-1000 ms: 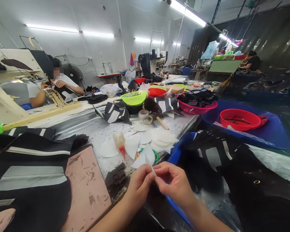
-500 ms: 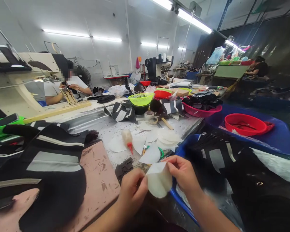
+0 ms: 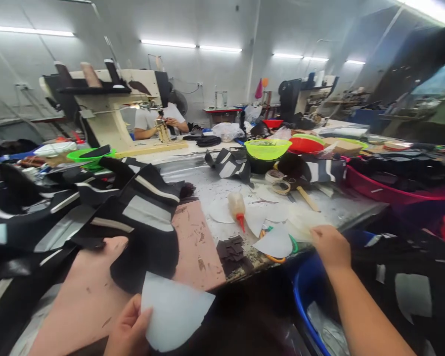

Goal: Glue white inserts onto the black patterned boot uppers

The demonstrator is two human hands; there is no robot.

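Note:
My left hand (image 3: 128, 324) pinches a white fan-shaped sheet (image 3: 174, 314) by its left side, low in front of the pink board. At the table edge, my right hand (image 3: 330, 249) has its fingers curled beside a blurred pile of similar pale sheets (image 3: 302, 217); whatever its fingertips hold is hidden. Another white piece (image 3: 276, 241) covers part of green-and-orange-handled scissors (image 3: 293, 244). Behind it lies a glue bottle (image 3: 236, 205) with a red tip. Black pieces with white strips (image 3: 148, 212) rest on the pink board (image 3: 196, 242), left of the bottle.
A blue tub (image 3: 300, 291) with black pieces stands at the right, below the table edge. Tape rolls (image 3: 281, 187), a wooden-handled tool (image 3: 307, 199) and a yellow-green basket (image 3: 267, 148) are further back. A person (image 3: 148, 121) works behind a sewing machine (image 3: 107, 109).
My hands have parted: the left carries the white sheet down and left, while the right has moved out to the pale pile. The camera view has turned left.

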